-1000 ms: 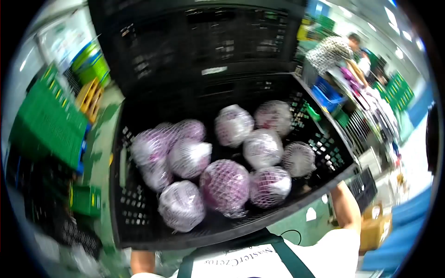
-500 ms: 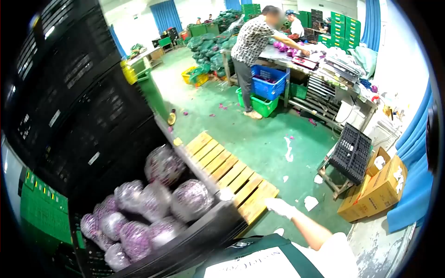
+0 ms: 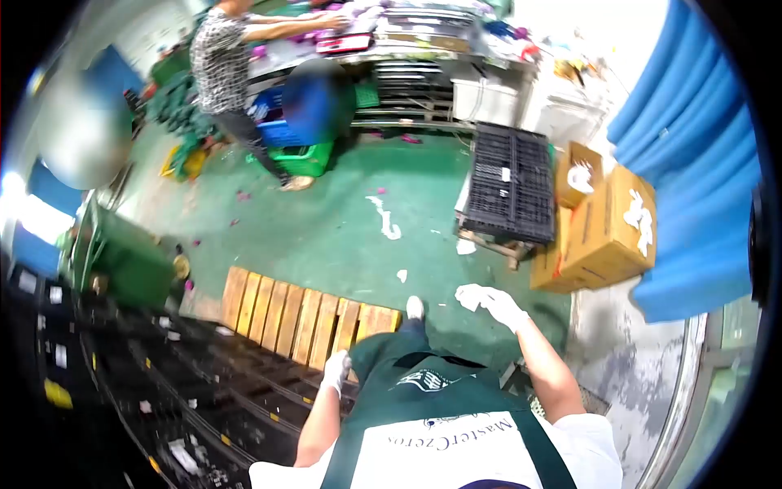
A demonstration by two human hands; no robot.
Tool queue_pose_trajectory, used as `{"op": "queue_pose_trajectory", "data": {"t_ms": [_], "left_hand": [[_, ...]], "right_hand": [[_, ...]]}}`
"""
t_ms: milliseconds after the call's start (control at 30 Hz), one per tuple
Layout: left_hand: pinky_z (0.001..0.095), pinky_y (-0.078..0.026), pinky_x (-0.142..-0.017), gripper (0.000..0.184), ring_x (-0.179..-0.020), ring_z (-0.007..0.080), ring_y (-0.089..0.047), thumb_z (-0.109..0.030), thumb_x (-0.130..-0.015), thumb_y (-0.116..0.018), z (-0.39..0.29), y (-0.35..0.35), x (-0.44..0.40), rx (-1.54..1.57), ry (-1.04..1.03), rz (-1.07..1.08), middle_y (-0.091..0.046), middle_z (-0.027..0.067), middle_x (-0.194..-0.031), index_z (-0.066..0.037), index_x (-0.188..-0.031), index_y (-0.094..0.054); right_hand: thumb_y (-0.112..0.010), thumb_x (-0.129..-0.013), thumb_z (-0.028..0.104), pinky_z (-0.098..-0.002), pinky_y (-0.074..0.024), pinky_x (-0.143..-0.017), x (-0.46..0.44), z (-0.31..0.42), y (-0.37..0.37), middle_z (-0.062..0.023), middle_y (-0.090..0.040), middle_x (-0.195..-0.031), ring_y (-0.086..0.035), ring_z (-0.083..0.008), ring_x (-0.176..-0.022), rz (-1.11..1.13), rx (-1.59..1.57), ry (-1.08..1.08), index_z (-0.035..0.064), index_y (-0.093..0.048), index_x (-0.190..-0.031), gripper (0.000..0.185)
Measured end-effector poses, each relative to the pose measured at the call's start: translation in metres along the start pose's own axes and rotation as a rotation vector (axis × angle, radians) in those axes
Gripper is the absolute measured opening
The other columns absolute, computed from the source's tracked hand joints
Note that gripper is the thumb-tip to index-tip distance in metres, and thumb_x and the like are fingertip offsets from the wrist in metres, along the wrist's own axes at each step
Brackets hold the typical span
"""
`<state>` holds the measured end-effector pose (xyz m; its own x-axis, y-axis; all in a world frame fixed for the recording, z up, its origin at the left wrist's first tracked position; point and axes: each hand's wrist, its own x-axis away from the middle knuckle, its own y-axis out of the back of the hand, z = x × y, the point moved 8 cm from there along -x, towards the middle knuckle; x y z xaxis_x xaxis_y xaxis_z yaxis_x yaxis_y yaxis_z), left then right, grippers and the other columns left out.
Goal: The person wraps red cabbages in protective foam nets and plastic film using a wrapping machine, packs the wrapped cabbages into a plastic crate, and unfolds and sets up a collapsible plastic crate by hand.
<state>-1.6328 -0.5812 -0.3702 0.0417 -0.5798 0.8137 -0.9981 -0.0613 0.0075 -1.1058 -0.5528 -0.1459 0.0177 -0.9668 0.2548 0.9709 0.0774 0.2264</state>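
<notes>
My left hand, in a white glove, hangs low beside my apron, in front of the wooden pallet and close to the black crates. Its fingers are small and blurred, so their pose is unclear. Out to the right, over the green floor, is my right hand, also white-gloved. Its fingers look bent together around a whitish bit that blends with the glove; I cannot make out what it is. My dark green apron fills the bottom middle.
A black crate rests on a low wooden stand ahead right, beside cardboard boxes and a blue curtain. White scraps lie on the floor. Another person works at a table, near blue and green crates. A green bin stands left.
My view has swung right and down; the wrapped purple cabbages in the black bin have left view. My left hand has come into view. My right hand's fingers, stretched before, now look bent.
</notes>
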Motion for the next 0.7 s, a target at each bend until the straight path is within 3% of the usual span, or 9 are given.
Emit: {"op": "queue_pose_trajectory", "data": {"t_ms": [33, 67, 167, 200, 233, 267, 400, 600, 700], "left_hand": [[0.0352, -0.048, -0.062, 0.029, -0.076, 0.0188, -0.065, -0.03, -0.093, -0.056, -0.058, -0.017, 0.006, -0.136, -0.151, -0.089, -0.067, 0.0061, -0.085, -0.005, -0.105, -0.062], [0.0252, -0.041, -0.051, 0.025, -0.063, 0.0107, -0.056, -0.03, -0.093, -0.055, -0.105, -0.044, 0.014, -0.13, -0.171, -0.169, -0.064, 0.0011, -0.081, -0.008, -0.105, -0.059], [0.0259, -0.044, -0.058, 0.029, -0.069, 0.0112, -0.058, -0.029, -0.094, -0.054, -0.185, -0.087, -0.066, -0.248, -0.182, -0.089, -0.065, 0.003, -0.086, -0.006, -0.112, -0.059], [0.0281, -0.047, -0.071, 0.038, -0.085, 0.0159, -0.063, -0.031, -0.094, -0.057, -0.213, -0.108, -0.091, -0.374, -0.207, -0.002, -0.065, 0.0077, -0.1, -0.004, -0.12, -0.058], [0.0272, -0.048, -0.071, 0.037, -0.084, 0.0149, -0.063, -0.03, -0.094, -0.057, -0.242, -0.131, -0.11, -0.381, -0.202, 0.012, -0.065, 0.0079, -0.1, -0.002, -0.118, -0.058], [0.0262, -0.048, -0.071, 0.036, -0.084, 0.014, -0.062, -0.029, -0.094, -0.058, -0.271, -0.161, -0.13, -0.385, -0.196, 0.029, -0.065, 0.008, -0.1, -0.001, -0.116, -0.059], [0.0287, -0.051, -0.08, 0.034, -0.092, 0.0168, -0.063, -0.023, -0.095, -0.057, -0.383, -0.291, -0.175, -0.544, -0.272, 0.208, -0.065, 0.0107, -0.104, 0.002, -0.117, -0.059], [0.0303, -0.048, -0.087, 0.033, -0.1, 0.0184, -0.062, -0.023, -0.094, -0.057, -0.505, -0.494, -0.181, -0.942, -0.469, 0.59, -0.065, 0.0108, -0.109, -0.001, -0.12, -0.059], [0.0307, -0.047, -0.09, 0.034, -0.105, 0.0191, -0.06, -0.024, -0.095, -0.056, -0.53, -0.574, -0.194, -1.089, -0.484, 0.711, -0.064, 0.0115, -0.112, -0.002, -0.121, -0.058]], "right_hand": [[-0.056, -0.095, 0.022, -0.0272, -0.0447, -0.092, -0.005, 0.002, 0.014, -0.0062, -0.065, -0.11, -0.059, -0.0148, -0.099, -0.024, -0.109, -0.047, 0.0043, -0.063, -0.115, 0.027], [-0.056, -0.095, 0.023, -0.0275, -0.0462, -0.089, -0.012, 0.001, 0.027, -0.0067, -0.066, -0.108, -0.06, -0.0149, -0.096, -0.05, -0.218, -0.086, 0.0038, -0.062, -0.115, 0.028], [-0.058, -0.093, 0.027, -0.0292, -0.0498, -0.078, -0.028, -0.102, 0.082, -0.0094, -0.067, -0.103, -0.061, -0.0161, -0.086, -0.275, -0.058, -0.259, 0.0015, -0.061, -0.117, 0.035], [-0.058, -0.093, 0.027, -0.029, -0.0498, -0.077, -0.029, -0.143, 0.097, -0.0102, -0.068, -0.102, -0.061, -0.0161, -0.085, -0.336, -0.146, -0.287, 0.0021, -0.061, -0.118, 0.036], [-0.06, -0.093, 0.022, -0.0299, -0.0507, -0.08, -0.025, -0.166, 0.112, -0.0095, -0.065, -0.113, -0.063, -0.0177, -0.091, -0.399, -0.158, -0.493, 0.0006, -0.059, -0.122, 0.036], [-0.062, -0.091, 0.028, -0.0305, -0.0514, -0.072, -0.021, -0.215, 0.13, -0.0087, -0.068, -0.099, -0.063, -0.0149, -0.081, -0.547, -0.011, -0.456, 0.0026, -0.064, -0.112, 0.033], [-0.061, -0.09, 0.025, -0.0296, -0.0535, -0.068, -0.028, -0.218, 0.13, -0.0075, -0.067, -0.097, -0.064, -0.0142, -0.085, -0.718, -0.37, -0.894, 0.0045, -0.066, -0.11, 0.029], [-0.058, -0.092, 0.027, -0.0274, -0.0501, -0.072, -0.17, -0.166, 0.134, -0.0032, -0.067, -0.095, -0.061, -0.0125, -0.081, -0.559, -0.469, -0.68, 0.003, -0.065, -0.11, 0.031], [-0.057, -0.093, 0.027, -0.0272, -0.0497, -0.071, -0.249, -0.187, 0.167, -0.0028, -0.066, -0.091, -0.06, -0.0113, -0.078, -0.691, -0.576, -0.536, 0.0034, -0.065, -0.109, 0.03]]}}
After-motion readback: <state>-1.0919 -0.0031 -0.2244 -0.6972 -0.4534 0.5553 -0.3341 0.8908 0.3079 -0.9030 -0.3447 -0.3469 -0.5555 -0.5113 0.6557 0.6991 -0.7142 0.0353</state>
